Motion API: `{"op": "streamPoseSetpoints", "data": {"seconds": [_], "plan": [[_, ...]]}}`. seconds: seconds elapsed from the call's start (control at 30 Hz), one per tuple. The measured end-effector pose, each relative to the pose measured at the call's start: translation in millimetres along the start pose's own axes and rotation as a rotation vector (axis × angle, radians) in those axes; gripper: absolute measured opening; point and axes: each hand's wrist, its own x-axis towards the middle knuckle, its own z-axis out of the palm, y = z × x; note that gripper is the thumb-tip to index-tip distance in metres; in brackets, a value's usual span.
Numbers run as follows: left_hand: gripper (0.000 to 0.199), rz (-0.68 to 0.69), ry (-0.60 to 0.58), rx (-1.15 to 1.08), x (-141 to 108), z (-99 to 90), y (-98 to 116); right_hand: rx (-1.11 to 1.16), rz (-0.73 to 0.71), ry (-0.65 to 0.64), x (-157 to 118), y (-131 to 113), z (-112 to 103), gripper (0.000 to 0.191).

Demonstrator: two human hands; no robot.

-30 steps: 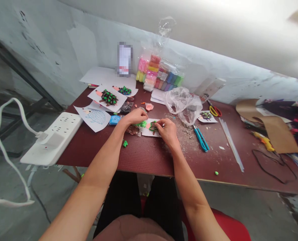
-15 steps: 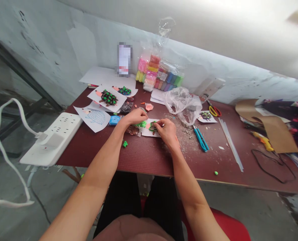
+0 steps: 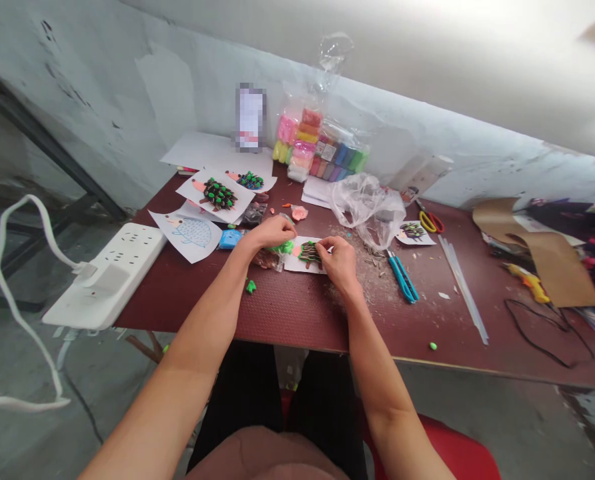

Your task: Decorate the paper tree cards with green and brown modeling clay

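Note:
A small white card point(image 3: 302, 265) lies flat on the dark red table in front of me. It bears a hedgehog figure point(image 3: 309, 252) with a pink clay face, dark seed-like spines and green dabs. My left hand point(image 3: 273, 232) is closed over a lump of green clay point(image 3: 284, 247) at the card's left edge. My right hand point(image 3: 339, 261) pinches at the hedgehog's right end; whatever sits between its fingertips is too small to make out. A clear bag with brown contents point(image 3: 268, 260) lies below my left hand. A loose green clay bit point(image 3: 251, 287) is nearer me.
Finished hedgehog cards point(image 3: 221, 195) and a blue hedgehog drawing point(image 3: 192, 233) lie left, beside a power strip point(image 3: 110, 277). Packs of coloured clay point(image 3: 322, 150) lean on the wall. Right are a crumpled plastic bag point(image 3: 367, 207), a teal cutter point(image 3: 402, 277), scissors point(image 3: 430, 221) and glue sticks point(image 3: 462, 290).
My right hand has shifted slightly right along the card, uncovering more of the hedgehog's spines. My left hand stays at the green clay.

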Motion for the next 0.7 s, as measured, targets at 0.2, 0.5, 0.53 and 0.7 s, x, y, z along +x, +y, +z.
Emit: {"op": "streamPoseSetpoints", "data": {"seconds": [0.2, 0.5, 0.53, 0.7], "plan": [[0.027, -0.019, -0.005, -0.003, 0.6, -0.4, 0.5, 0.084, 0.019, 0.007, 1.1, -2.1, -5.5, 0.018], [0.029, -0.030, -0.016, 0.019, -0.2, -0.4, 2.2, 0.122, 0.038, 0.008, -0.4, -6.5, -8.7, 0.018], [0.029, -0.032, -0.018, 0.024, -0.3, -0.6, 2.3, 0.124, 0.036, 0.005, -0.5, -6.0, -8.7, 0.019], [0.029, -0.032, -0.015, 0.021, -0.5, -0.4, 2.3, 0.165, 0.043, 0.002, -0.8, -4.0, -9.2, 0.015]]}}
